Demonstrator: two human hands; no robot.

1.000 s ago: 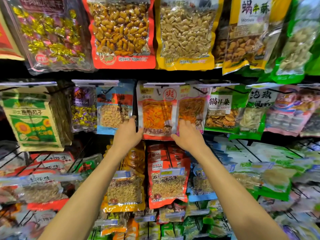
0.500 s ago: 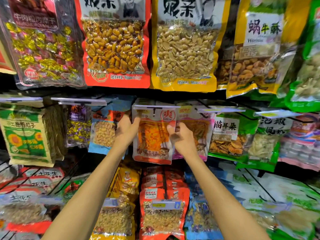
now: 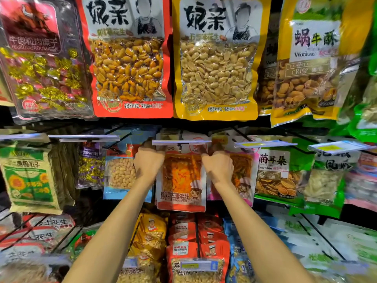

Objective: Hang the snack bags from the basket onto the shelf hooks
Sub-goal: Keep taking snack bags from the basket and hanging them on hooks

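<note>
Rows of snack packets crowd a shop shelf [image 3: 204, 123], with a red peanut bag [image 3: 130, 58] and a yellow peanut bag [image 3: 216, 58] on the top row. In the row below, the orange snack bag [image 3: 181, 180] is upright just under a clear price strip [image 3: 181, 142], between a blue peanut packet [image 3: 122, 174] and a pink packet [image 3: 242, 170]. 2 hands hold it. The left hand [image 3: 148, 164] grips its upper left corner and the right hand [image 3: 218, 168] its upper right, fingers [image 3: 151, 154] curled tight. Whether it sits on the hook cannot be told.

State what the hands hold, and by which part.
The orange snack bag, by its top corners: left hand at the upper left, right hand at the upper right.
</note>
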